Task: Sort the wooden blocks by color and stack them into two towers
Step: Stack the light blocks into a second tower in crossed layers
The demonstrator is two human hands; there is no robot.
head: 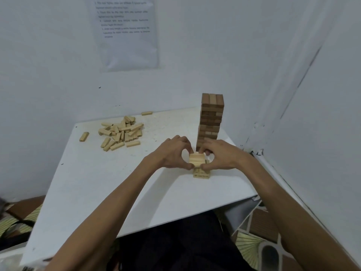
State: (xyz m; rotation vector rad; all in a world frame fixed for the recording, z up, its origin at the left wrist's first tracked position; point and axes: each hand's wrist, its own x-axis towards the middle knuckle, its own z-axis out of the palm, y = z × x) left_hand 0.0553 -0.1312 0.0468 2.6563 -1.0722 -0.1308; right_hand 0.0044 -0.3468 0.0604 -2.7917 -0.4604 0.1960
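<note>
A tall tower of dark brown blocks (211, 118) stands near the right back of the white table (97, 182). Just in front of it is a short tower of light blocks (199, 167), a few layers high. My left hand (172, 151) and my right hand (220, 154) pinch the top layer of light blocks (197, 159) from both sides, thumbs at the near edge and fingers at the far edge. A loose pile of light blocks (121, 133) lies at the left back of the table.
Two stray light blocks lie apart from the pile, one block (84, 136) to its left and one block (146, 113) at the far edge. White walls close in behind and to the right. A printed sheet (127, 32) hangs on the back wall.
</note>
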